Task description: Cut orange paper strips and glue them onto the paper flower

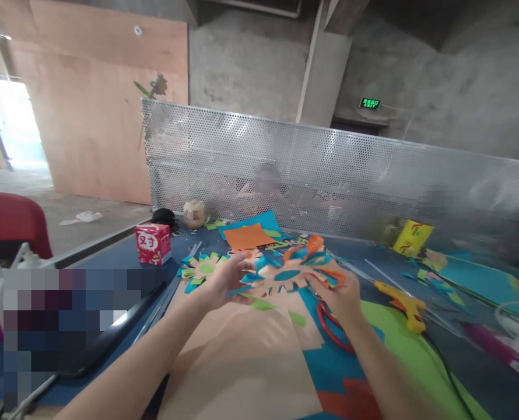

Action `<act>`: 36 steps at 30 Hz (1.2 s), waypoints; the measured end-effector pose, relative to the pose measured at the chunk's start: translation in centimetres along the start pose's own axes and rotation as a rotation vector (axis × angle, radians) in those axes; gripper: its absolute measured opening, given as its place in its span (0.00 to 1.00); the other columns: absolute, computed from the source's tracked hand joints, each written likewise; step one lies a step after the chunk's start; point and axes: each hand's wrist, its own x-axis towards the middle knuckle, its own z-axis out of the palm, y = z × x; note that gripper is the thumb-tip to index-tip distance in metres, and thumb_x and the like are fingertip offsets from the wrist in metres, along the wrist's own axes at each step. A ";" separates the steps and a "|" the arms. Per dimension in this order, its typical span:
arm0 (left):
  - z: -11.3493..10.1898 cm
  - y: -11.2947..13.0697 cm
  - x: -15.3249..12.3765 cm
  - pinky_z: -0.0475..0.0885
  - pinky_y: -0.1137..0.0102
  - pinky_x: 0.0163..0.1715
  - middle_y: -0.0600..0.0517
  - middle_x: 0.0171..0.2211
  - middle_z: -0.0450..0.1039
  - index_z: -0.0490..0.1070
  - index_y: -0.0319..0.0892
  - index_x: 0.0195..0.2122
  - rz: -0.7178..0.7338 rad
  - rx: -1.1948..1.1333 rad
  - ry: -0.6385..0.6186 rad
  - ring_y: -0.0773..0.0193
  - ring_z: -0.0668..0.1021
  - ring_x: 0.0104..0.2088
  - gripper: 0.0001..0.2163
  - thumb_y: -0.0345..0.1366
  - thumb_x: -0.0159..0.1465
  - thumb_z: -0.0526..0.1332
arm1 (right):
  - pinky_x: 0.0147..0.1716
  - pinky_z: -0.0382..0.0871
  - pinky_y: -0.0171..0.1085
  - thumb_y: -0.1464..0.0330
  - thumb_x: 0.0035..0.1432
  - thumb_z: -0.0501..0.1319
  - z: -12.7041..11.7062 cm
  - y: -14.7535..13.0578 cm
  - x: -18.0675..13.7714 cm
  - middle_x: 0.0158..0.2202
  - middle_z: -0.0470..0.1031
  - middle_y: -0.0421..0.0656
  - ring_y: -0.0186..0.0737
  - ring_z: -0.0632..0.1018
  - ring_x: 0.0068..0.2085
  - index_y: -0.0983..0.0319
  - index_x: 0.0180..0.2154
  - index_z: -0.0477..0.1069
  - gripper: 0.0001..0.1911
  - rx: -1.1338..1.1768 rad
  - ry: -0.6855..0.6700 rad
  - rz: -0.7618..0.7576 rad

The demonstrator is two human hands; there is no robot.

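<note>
Both my hands hold a paper flower (286, 273) made of fringed beige, blue and orange layers, lifted a little above the table. My left hand (222, 286) cups its left edge with the fingers curled under it. My right hand (340, 291) grips its right edge between thumb and fingers. A second paper flower (202, 269) with a green centre lies on the table just left of my left hand. Red-handled scissors (329, 326) lie under my right wrist.
Beige (242, 361), green (399, 344) and blue paper sheets cover the blue table. An orange sheet (247, 236) lies further back, with a red carton (153, 243) at the left and a yellow glue gun (402, 302) at the right. A perforated metal screen (329, 175) closes the far edge; a person sits behind it.
</note>
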 end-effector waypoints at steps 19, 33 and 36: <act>2.2 -1.2 -5.2 0.59 0.61 0.47 0.59 0.29 0.74 0.68 0.52 0.30 2.186 1.403 0.570 0.64 0.71 0.36 0.11 0.40 0.44 0.66 | 0.36 0.64 0.46 0.71 0.57 0.47 -2.4 -2.2 -0.2 0.35 0.75 0.44 0.44 0.71 0.39 0.60 0.40 0.69 0.14 -0.241 0.115 -0.559; 1.8 -2.5 -4.2 0.59 0.60 0.48 0.57 0.30 0.75 0.68 0.53 0.41 1.833 1.225 0.311 0.62 0.75 0.37 0.14 0.38 0.52 0.61 | 0.35 0.63 0.46 0.68 0.58 0.48 -2.8 -2.3 -0.2 0.33 0.75 0.43 0.45 0.72 0.36 0.57 0.41 0.69 0.14 -0.259 0.128 -0.510; 1.9 -2.2 -4.3 0.55 0.59 0.51 0.56 0.29 0.76 0.68 0.50 0.42 1.860 1.266 0.311 0.61 0.75 0.38 0.17 0.32 0.50 0.62 | 0.33 0.63 0.46 0.65 0.58 0.46 -2.8 -2.5 0.0 0.32 0.75 0.44 0.45 0.72 0.34 0.57 0.42 0.68 0.15 -0.250 0.120 -0.528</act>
